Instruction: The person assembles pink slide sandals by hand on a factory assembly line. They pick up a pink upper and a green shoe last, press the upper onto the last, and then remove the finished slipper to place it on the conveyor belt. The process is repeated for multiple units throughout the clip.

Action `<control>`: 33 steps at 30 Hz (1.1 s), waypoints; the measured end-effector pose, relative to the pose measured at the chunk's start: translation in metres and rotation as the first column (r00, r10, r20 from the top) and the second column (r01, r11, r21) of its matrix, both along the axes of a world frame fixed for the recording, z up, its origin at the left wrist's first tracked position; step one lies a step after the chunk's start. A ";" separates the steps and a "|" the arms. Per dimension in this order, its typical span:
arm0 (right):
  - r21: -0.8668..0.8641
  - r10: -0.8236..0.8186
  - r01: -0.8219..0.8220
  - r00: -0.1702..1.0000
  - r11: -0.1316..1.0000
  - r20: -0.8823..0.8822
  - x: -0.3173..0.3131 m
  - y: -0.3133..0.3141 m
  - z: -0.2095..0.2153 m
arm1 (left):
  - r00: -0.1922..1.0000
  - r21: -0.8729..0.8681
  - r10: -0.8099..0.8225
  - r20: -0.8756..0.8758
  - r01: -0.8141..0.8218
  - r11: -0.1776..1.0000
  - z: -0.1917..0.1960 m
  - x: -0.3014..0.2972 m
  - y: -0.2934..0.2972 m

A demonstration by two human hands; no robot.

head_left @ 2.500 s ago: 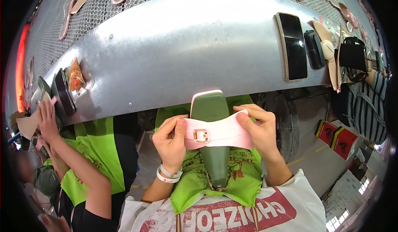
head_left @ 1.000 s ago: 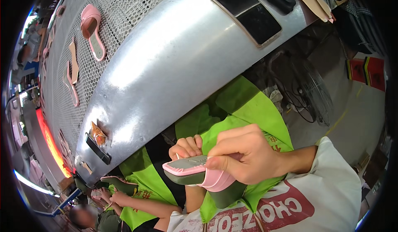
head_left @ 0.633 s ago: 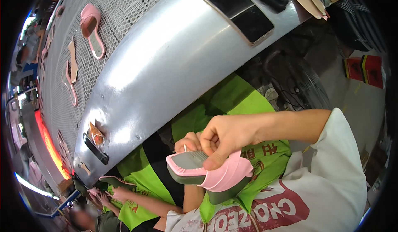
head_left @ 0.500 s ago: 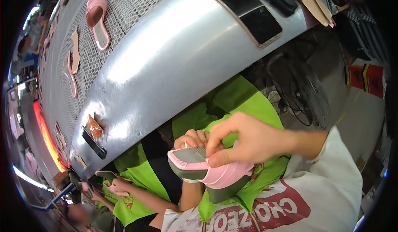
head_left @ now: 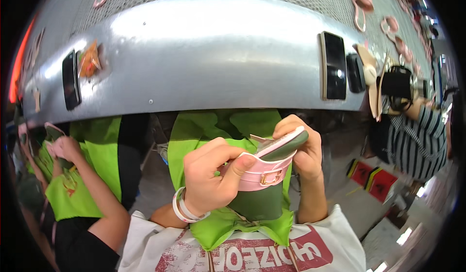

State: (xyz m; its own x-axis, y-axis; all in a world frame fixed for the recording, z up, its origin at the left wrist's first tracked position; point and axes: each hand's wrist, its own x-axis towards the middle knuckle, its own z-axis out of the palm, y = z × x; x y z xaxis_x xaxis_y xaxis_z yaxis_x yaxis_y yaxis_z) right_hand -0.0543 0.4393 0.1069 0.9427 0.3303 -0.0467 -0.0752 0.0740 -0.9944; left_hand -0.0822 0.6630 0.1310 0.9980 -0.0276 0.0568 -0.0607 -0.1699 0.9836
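1. Silvery metal tabletop [head_left: 218, 63] is spanning the upper middle; just below its near edge, over the person's lap, a dark green shoe form [head_left: 257, 201] is tilting with its pink-edged upper end toward the right.
2. Around that form, a pink strap [head_left: 250, 179] is wrapping, its gold-coloured buckle [head_left: 271, 177] facing the viewer.
3. On the strap's left part, the left hand [head_left: 211, 175] is pinching, thumb in front and fingers folding behind; pale bands [head_left: 180, 208] are circling that wrist.
4. At the form's upper end, the right hand [head_left: 306, 145] is curling round the far side, its fingers partly hiding.
5. Beneath, a lime-green apron [head_left: 187, 136] is covering the lap.
6. On the tabletop, a phone [head_left: 334, 68] and a black case [head_left: 356, 73] are lying at right; another phone [head_left: 71, 80] and a wrapped orange packet [head_left: 90, 60] are lying at left.
7. Beyond, a mesh surface [head_left: 291, 1] is carrying pink shoe parts [head_left: 361, 5].
8. At left, a co-worker [head_left: 99, 199] is sitting; at right, a person in stripes [head_left: 412, 145] is showing.
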 end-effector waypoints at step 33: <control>0.255 0.084 -0.047 0.988 0.966 -0.133 0.006 0.030 -0.010 | 0.902 -0.467 -0.427 -0.060 0.353 0.811 -0.025 -0.006 0.024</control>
